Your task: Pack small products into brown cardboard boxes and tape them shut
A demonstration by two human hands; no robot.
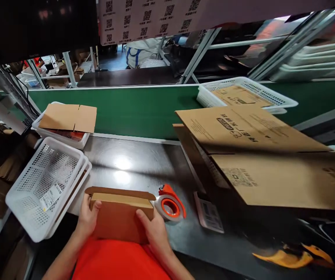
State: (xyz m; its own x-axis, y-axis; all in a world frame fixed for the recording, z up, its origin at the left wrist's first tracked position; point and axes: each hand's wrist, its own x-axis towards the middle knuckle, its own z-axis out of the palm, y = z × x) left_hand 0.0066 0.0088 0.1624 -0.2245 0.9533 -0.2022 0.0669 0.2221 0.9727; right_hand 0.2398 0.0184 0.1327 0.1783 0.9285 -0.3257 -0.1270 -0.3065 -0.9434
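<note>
A small brown cardboard box [117, 219] is held upright between my two hands, close to my red shirt at the front edge of the metal table. Its long upper flap stands partly raised, with a lighter cardboard strip showing inside. My left hand [88, 217] grips the box's left end, thumb over the near face. At the right end my right hand [155, 229] is closed on it, thumb pressed to the front. Just beyond my right hand lies a red tape dispenser [181, 202] with a roll of clear tape. What is inside the box is hidden.
White perforated baskets [43, 186] are stacked at left; another holds a cardboard piece [68, 116]. Large flattened cartons [272, 171] lean over the right side. A pale flat labelled item [208, 214] and a yellow-handled tool [290, 257] lie at right. Behind runs a green conveyor [135, 107] carrying a basket [281, 99].
</note>
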